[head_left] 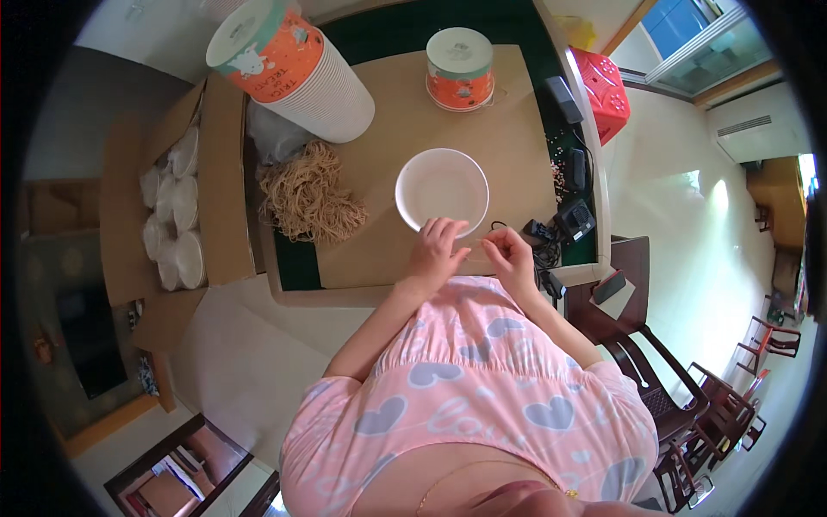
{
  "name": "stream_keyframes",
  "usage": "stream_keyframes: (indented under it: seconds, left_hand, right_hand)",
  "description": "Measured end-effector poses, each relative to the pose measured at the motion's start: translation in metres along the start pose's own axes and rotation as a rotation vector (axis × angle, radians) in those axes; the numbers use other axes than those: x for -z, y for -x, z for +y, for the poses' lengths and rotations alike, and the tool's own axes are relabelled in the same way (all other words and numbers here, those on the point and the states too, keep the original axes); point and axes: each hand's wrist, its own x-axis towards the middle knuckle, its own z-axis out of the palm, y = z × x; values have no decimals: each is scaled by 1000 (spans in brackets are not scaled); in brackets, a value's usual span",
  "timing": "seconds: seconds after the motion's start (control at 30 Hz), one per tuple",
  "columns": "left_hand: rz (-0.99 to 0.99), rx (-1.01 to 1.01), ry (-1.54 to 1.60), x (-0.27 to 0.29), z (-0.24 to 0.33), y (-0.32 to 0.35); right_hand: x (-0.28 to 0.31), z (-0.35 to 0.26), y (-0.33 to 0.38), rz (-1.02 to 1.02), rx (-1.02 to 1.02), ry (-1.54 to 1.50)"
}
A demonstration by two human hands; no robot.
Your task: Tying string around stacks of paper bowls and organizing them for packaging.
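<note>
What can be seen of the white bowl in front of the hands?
The white bowl is round and shallow-looking, seemingly paper or plastic, upright and empty, on the brown cardboard sheet covering the table. The left hand rests its fingertips at the near rim; the right hand is just beside it, whether touching is unclear.

shiny pale floor (689,224) with bright light spots, dark wooden chairs (715,414) on the right, a window (689,34) up top, a red stool (603,90).
</note>
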Motion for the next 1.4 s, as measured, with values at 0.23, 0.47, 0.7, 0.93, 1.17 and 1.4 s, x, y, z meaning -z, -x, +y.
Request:
stream_keyframes:
  seconds: [0.23, 0.47, 0.7, 0.93, 1.17, 1.4]
  left_hand:
    - [-169, 386, 246, 5, -26, -22]
    - [-119, 535, 530, 27, -48, -20]
    - [-67, 604, 642, 19, -56, -20]
    - [-19, 658, 668, -5, -58, -40]
    - [-141, 513, 755, -30, -42, -83]
    - [-268, 477, 699, -60, -33, -101]
  right_hand:
    - [-18, 22, -40, -9, -4, -74]
    - [-52, -2, -60, -22, 87, -66]
    - [-57, -2, -64, -76, 132, 4]
    - [-46, -3, -67, -57, 135, -23]
    - [-11, 8, -83, 78, 124, -80]
    - [10, 12, -81, 174, 290, 54]
